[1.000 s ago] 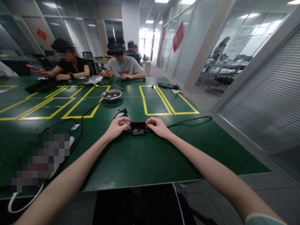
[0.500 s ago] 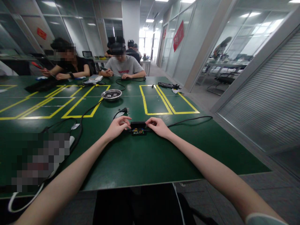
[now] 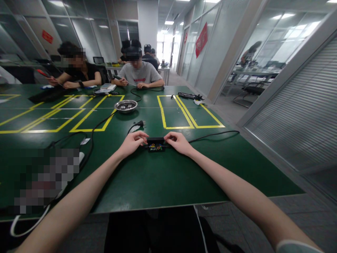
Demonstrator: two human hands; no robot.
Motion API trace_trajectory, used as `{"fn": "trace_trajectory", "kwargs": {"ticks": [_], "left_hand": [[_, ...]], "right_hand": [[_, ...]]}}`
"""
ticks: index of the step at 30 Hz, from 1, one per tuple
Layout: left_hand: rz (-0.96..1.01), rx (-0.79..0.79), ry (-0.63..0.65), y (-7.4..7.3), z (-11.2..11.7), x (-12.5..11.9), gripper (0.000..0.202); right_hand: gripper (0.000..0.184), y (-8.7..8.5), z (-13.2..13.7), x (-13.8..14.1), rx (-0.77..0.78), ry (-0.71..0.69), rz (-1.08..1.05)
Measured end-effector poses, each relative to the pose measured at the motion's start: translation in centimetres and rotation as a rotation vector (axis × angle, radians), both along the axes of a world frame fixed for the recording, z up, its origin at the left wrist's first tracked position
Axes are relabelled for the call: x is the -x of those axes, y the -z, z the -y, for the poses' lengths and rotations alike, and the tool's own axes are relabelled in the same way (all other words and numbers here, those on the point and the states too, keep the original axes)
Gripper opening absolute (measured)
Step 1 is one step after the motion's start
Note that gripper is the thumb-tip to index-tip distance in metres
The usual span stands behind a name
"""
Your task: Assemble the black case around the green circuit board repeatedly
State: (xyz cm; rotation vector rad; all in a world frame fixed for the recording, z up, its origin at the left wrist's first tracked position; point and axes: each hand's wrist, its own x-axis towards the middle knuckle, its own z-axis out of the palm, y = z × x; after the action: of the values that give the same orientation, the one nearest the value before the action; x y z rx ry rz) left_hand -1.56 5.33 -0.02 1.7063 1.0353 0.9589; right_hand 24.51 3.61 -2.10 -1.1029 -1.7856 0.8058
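Note:
In the head view, a small black power adapter case lies opened on the green table, with coils and other parts of its circuit board showing. Along its far side stands a black cover, its ends between my hands. My left hand pinches the left end with thumb and fingers. At the right end, my right hand has its fingertips closed on the same cover. Black cable runs out at both sides of the case; beyond my left hand lies a black power plug.
A steel bowl with metal parts stands farther back. Yellow tape marks rectangles on the green table. A black cable stretches right, and a blurred-out item lies at left. Two people sit across the table.
Both hands stay in the same place on the cover. The cover looks tilted slightly more over the circuit board.

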Motion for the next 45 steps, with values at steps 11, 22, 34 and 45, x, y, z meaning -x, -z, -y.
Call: {"fn": "trace_trajectory", "kwargs": {"ticks": [11, 22, 34, 45], "left_hand": [[-0.102, -0.054, 0.037, -0.2, 0.5, 0.0, 0.017], [-0.176, -0.151, 0.063, -0.7, 1.3, -0.3, 0.027], [-0.444, -0.463, 0.136, -0.6, 0.3, 0.6, 0.038], [-0.555, -0.474, 0.137, -0.5, 1.5, -0.4, 0.040]], "right_hand": [[0.016, -0.5, 0.7, 0.2, -0.066, -0.049, 0.120], [0.012, -0.8, 1.1, 0.3, -0.091, -0.036, 0.167], [0.025, -1.7, 1.7, 0.2, -0.198, -0.173, 0.395], [0.038, -1.7, 2.1, 0.8, -0.306, -0.195, 0.347]]}}
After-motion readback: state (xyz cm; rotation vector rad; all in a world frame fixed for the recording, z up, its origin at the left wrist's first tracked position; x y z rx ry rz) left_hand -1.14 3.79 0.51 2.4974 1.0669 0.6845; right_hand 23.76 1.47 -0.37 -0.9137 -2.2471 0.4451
